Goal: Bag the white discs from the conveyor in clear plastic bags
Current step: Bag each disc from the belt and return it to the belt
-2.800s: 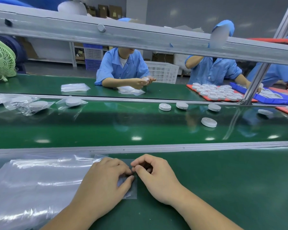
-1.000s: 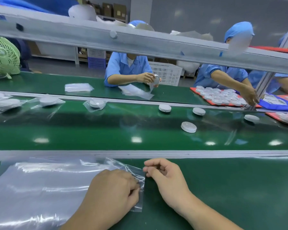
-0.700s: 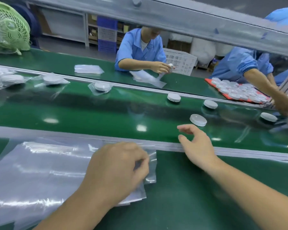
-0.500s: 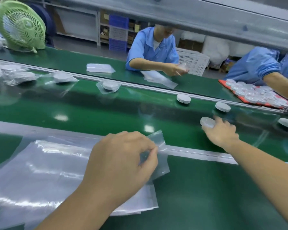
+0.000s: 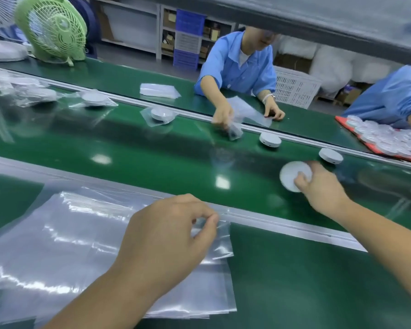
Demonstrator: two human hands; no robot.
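My right hand (image 5: 323, 186) reaches over the green conveyor (image 5: 152, 157) and grips a white disc (image 5: 291, 175), tilted up off the belt. My left hand (image 5: 166, 241) pinches the corner of a small clear bag (image 5: 220, 241) above a stack of clear plastic bags (image 5: 57, 245) on the near bench. Two more loose white discs (image 5: 269, 139) (image 5: 330, 156) lie on the belt's far side. Bagged discs (image 5: 160, 115) (image 5: 94, 98) ride the belt to the left.
Across the belt a person in a blue coat (image 5: 240, 67) handles a bag. A red tray of discs (image 5: 384, 138) sits at the right, with another blue sleeve (image 5: 389, 96) above it. A green fan (image 5: 52, 27) stands far left. A metal rail (image 5: 282, 222) edges the belt.
My right hand left the bag, reached out to the belt and took hold of the nearest white disc, now tilted up. My left hand lifted one bag by its corner.
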